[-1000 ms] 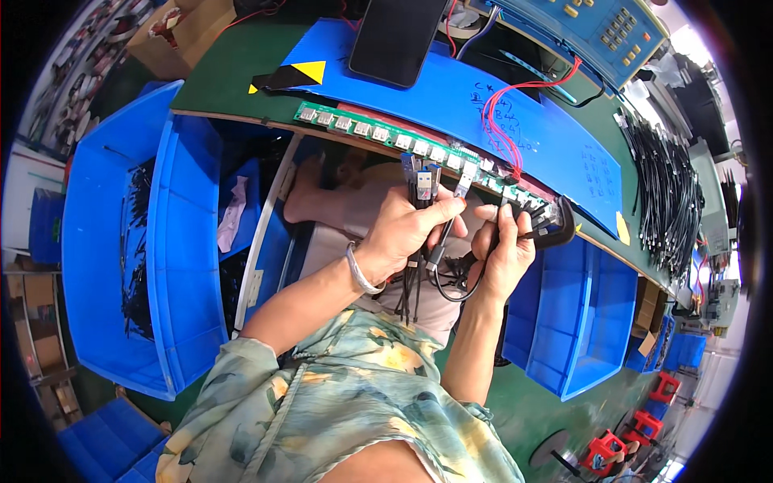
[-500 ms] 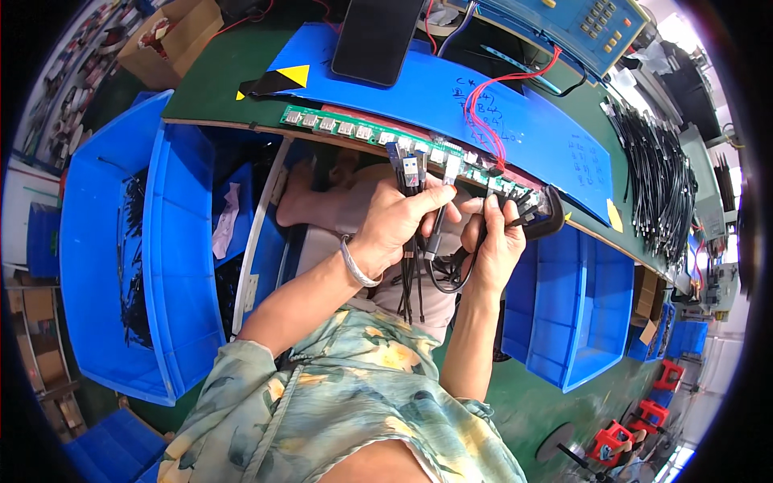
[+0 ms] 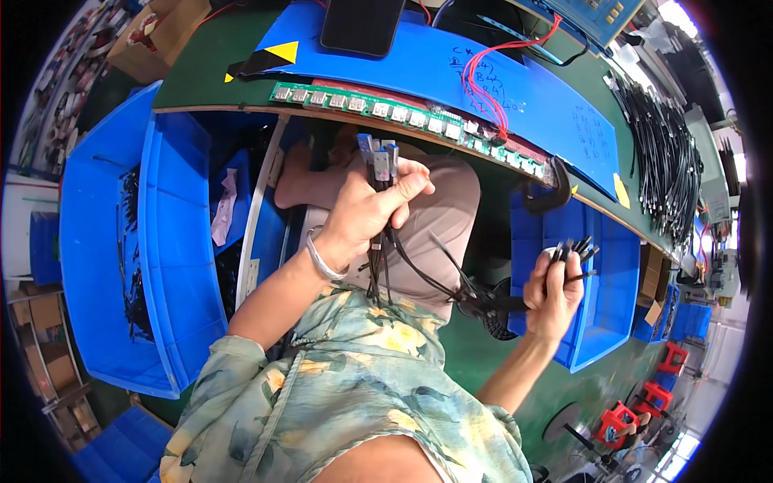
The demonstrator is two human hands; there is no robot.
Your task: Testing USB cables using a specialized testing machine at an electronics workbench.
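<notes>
My left hand (image 3: 358, 205) is closed around a bunch of black USB cables, their metal plugs (image 3: 382, 161) pointing up above the fist. Away to the right, over a blue bin, my right hand (image 3: 555, 296) grips the other black ends of cables (image 3: 576, 251), which stick out past its fingers. Black cable lengths (image 3: 415, 275) sag between the two hands over my lap. Along the table edge beyond them lies a green circuit board (image 3: 366, 105) with a row of metal sockets; neither hand touches it.
A black clamp (image 3: 549, 193) grips the table edge near the board's right end. Red wires (image 3: 473, 68) lead to a blue instrument (image 3: 592, 18). A dark phone (image 3: 362, 28) lies at the back. Many black cables (image 3: 664, 161) hang at right. Blue bins (image 3: 189, 266) flank my legs.
My right hand has swung right and down, away from the board, with the cable ends. My left hand has drawn back slightly left with its bunch. A plug formerly at the board is now away from it.
</notes>
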